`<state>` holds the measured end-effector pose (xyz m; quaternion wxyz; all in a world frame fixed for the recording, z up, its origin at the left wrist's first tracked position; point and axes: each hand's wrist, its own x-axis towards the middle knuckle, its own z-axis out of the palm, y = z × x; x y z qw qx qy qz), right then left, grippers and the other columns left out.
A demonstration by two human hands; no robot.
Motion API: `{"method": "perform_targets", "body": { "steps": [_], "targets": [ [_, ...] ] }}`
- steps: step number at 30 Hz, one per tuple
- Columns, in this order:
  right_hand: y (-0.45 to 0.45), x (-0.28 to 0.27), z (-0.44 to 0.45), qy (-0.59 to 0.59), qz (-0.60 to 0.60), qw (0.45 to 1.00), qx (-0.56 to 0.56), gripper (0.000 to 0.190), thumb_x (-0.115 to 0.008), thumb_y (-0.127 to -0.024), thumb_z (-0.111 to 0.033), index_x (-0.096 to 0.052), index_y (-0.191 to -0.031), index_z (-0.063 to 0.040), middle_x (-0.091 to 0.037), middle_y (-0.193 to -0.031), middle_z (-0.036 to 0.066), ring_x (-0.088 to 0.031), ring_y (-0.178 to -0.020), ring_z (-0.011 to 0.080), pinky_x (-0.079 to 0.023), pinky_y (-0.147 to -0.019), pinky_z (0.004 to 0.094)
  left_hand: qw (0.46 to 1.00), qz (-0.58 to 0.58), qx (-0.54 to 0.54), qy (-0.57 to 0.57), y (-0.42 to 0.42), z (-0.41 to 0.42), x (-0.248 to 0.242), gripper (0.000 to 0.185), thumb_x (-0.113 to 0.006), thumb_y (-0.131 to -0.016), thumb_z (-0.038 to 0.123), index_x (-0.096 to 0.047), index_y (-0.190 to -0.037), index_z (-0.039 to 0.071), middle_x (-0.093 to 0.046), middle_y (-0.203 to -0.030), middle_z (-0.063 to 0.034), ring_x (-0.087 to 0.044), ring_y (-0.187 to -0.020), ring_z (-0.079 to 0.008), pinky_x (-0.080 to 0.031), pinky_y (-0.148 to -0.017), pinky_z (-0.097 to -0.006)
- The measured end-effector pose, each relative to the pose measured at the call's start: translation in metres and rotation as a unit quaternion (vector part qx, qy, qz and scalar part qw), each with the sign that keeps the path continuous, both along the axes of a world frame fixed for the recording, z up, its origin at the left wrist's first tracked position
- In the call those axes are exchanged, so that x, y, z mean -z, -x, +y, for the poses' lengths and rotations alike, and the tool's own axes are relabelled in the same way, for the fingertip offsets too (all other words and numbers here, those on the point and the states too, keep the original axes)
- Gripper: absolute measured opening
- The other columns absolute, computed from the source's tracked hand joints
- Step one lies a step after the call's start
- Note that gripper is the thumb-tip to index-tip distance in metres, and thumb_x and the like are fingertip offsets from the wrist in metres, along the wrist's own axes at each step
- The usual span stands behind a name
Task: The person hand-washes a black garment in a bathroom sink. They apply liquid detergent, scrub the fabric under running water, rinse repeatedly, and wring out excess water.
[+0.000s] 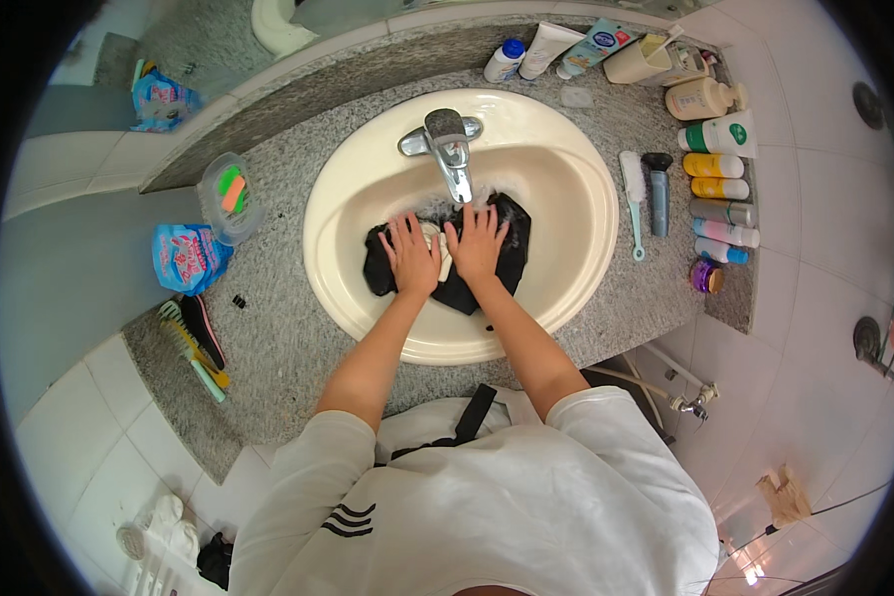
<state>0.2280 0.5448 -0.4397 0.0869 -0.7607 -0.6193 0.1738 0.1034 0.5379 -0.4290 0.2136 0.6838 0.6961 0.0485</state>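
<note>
A black cloth item [460,296] with a pale patch in its middle lies in the bowl of a cream sink [577,216]. My left hand [411,257] rests on its left part, fingers apart and palm down. Flat on the cloth right of the pale patch is my right hand [478,244], its fingers spread too. Neither hand visibly grips the fabric. Just beyond my fingertips is the spout of a chrome faucet [454,160], with water and some foam under it around the cloth.
Bottles and tubes [715,165] line the granite counter's [268,313] right edge. A white-bristled brush [632,201] lies beside a blue-grey razor-like item [659,201]. Leftward are a plastic container [220,216] with sponge pieces, a blue refill pouch [188,257], and combs and a hairbrush [203,331].
</note>
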Motion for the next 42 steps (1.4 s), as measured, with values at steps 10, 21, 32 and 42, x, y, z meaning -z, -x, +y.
{"method": "perform_targets", "body": {
  "steps": [10, 21, 32, 42],
  "targets": [
    [-0.001, 0.036, 0.01, -0.129, 0.004, 0.989, -0.065, 0.026, -0.064, -0.077, -0.026, -0.059, -0.092, -0.006, -0.057, -0.095, 0.014, -0.052, -0.096, 0.0344, -0.04, -0.087, 0.0504, 0.997, -0.043, 0.018, -0.06, -0.006, 0.002, 0.035, 0.034, -0.06, -0.086, 0.02, -0.048, -0.11, -0.002, -0.053, -0.103, -0.0205, -0.053, -0.095, -0.037, -0.042, -0.083, -0.0472],
    [-0.029, 0.004, 0.058, 0.012, 0.171, 0.983, -0.061, 0.02, -0.068, -0.075, -0.017, -0.067, -0.091, -0.004, -0.066, -0.081, 0.019, -0.065, -0.081, 0.0387, -0.05, -0.07, 0.0461, 0.968, -0.134, -0.066, 0.199, 0.0, 0.055, 0.001, 0.044, -0.047, -0.096, 0.039, -0.061, -0.104, -0.001, -0.064, -0.104, -0.0221, -0.061, -0.097, -0.0422, -0.049, -0.081, -0.0486],
    [-0.038, -0.014, 0.014, -0.062, 0.255, 0.943, 0.205, 0.054, -0.07, -0.074, -0.013, -0.05, -0.122, 0.003, -0.06, -0.109, 0.024, -0.056, -0.105, 0.0419, -0.047, -0.09, 0.0423, 0.979, -0.098, -0.175, -0.027, 0.002, 0.009, 0.004, 0.052, -0.047, -0.097, 0.039, -0.051, -0.132, 0.001, -0.048, -0.131, -0.0171, -0.041, -0.124, -0.035, -0.026, -0.1, -0.0523],
    [0.014, -0.076, 0.006, -0.091, 0.13, 0.987, -0.039, 0.038, -0.066, -0.082, -0.027, -0.059, -0.114, -0.008, -0.053, -0.119, 0.016, -0.052, -0.108, 0.0331, -0.039, -0.092, 0.048, 0.982, -0.177, -0.056, -0.019, 0.014, 0.033, 0.005, 0.05, -0.053, -0.095, 0.031, -0.049, -0.13, -0.004, -0.053, -0.128, -0.0185, -0.047, -0.121, -0.0335, -0.031, -0.098, -0.0442]
  ]
}}
